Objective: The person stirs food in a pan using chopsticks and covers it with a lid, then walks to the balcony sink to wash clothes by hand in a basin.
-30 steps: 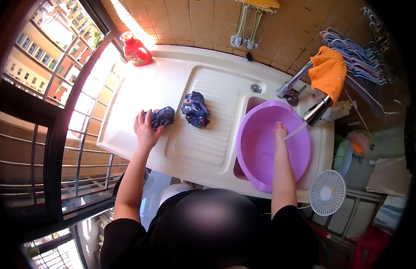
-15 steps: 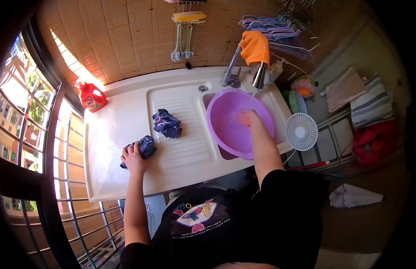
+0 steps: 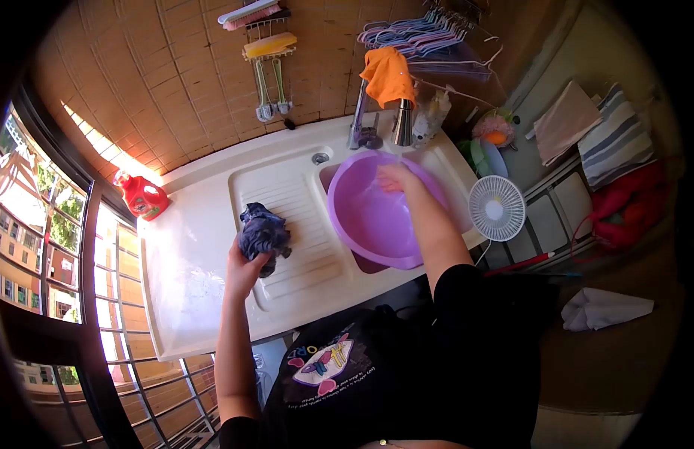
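Observation:
My left hand (image 3: 244, 271) grips a bundle of dark blue cloth (image 3: 263, 238) over the left part of the ribbed drainboard. Another dark cloth lies against or beneath it; where one ends and the other begins is hard to tell. My right hand (image 3: 394, 178) is inside the upper part of the purple basin (image 3: 373, 224), under the faucet, with its fingers apart and holding nothing. The basin sits in the sink. An orange cloth (image 3: 388, 75) hangs over the faucet (image 3: 402, 123).
A red detergent bottle (image 3: 142, 196) stands at the counter's far left corner. A small white fan (image 3: 497, 208) is right of the sink. Brushes (image 3: 271, 90) and hangers (image 3: 418, 37) hang on the wall. Folded towels (image 3: 615, 138) lie at the right.
My left hand has lifted its dark cloth and carried it right to the other one on the drainboard. My right hand has moved up the basin toward the faucet. The camera view has shifted.

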Tool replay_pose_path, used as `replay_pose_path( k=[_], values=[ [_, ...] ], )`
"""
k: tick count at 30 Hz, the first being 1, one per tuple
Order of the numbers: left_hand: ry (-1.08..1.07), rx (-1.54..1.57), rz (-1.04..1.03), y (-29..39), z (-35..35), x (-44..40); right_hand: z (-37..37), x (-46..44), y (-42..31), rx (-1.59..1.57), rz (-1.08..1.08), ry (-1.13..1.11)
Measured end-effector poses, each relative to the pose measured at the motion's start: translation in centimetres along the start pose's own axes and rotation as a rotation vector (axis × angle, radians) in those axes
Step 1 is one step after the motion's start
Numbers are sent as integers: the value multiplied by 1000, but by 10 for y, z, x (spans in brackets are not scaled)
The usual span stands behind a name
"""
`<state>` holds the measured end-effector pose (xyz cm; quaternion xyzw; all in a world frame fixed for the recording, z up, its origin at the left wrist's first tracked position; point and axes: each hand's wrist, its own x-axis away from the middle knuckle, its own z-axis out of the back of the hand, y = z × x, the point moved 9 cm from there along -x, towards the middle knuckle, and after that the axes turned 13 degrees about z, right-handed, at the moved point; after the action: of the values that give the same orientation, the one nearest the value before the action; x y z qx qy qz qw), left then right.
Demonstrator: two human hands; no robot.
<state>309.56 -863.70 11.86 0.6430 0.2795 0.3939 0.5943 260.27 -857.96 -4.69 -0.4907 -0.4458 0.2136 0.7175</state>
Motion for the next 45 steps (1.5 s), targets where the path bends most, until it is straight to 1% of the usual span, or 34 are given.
replay_pose_path(
  k=[1,2,3,5,6,7,8,9,11,12,13,14,15,16,17,19,20,21,23,25,26,28,30,31,32,33,34,35,36,37,39,43,44,45],
  values=[
    [-70,20,-53,22,-35,-10,-1,-5,-3,43,38,-24],
    [-118,47,-26,35,-67,-23,-4,-7,-6,87,77,-48],
    [-166,76,1,44,-96,-36,-6,2,-12,81,66,-52],
    [-224,130,33,38,-146,-70,-10,22,-37,127,111,-67],
    [-272,189,77,31,-171,-84,-7,10,-33,122,103,-68],
    [-320,249,122,20,-196,-95,-10,-10,-24,182,82,-169],
    [-360,245,48,13,-218,-103,-13,-21,-13,241,60,-270],
    [-372,184,7,17,-235,-101,-10,-23,-6,232,49,-271],
    [-166,-186,-183,-2,-239,-112,-18,-24,-8,-57,188,-323],
    [-167,-189,-173,-15,-237,-115,-10,-25,-9,-70,236,-206],
    [-202,-229,-94,-33,-229,-116,-6,-21,-8,-74,228,-209],
    [-234,-268,-13,-50,-217,-115,1,-6,-8,123,127,-170],
    [-211,-306,50,-63,-198,-110,10,4,-3,321,27,-133],
    [-150,-365,99,-61,-175,-98,11,0,3,341,59,-110],
    [-110,-343,104,-71,-150,-91,13,-16,19,338,56,-120],
    [-44,-216,114,-94,-99,-75,15,-56,35,564,182,-139],
    [13,-237,137,-96,-74,-61,8,-49,27,563,180,-149],
    [69,-210,185,-107,-49,-48,-4,-36,6,856,235,-234],
    [189,-302,203,-120,-7,-22,-20,-30,-5,1153,295,-329],
    [265,-355,263,-149,29,-5,-42,-41,2,1487,477,-542],
    [278,-350,268,-157,36,3,-50,-15,-15,1474,418,-638],
    [382,-446,267,-168,54,16,-60,1,-36,1539,428,-691],
    [419,-502,260,-179,62,25,-57,2,-42,1579,296,-660],
    [445,-565,246,-183,66,28,-58,6,-46,1585,297,-663],
    [496,-544,223,-183,66,30,-54,24,-61,1463,205,-624],
    [494,-539,225,-183,64,30,-50,36,-67,1338,113,-583],
    [509,-581,209,-181,62,30,-46,34,-61,1251,33,-601],
    [524,-622,193,-177,59,29,-43,31,-60,1255,30,-600],
    [537,-671,144,-171,55,31,-38,28,-54,1218,-26,-600],
    [538,-669,145,-171,52,32,-33,28,-47,1181,-80,-600],
    [539,-780,51,-161,47,34,-30,27,-43,1063,-91,-591],
    [543,-833,81,-152,45,34,-24,37,-60,913,-31,-453],
    [555,-855,9,-150,45,34,-23,40,-61,916,-19,-451],
    [557,-873,33,-149,45,33,-24,41,-62,920,-4,-454]
  ],
)
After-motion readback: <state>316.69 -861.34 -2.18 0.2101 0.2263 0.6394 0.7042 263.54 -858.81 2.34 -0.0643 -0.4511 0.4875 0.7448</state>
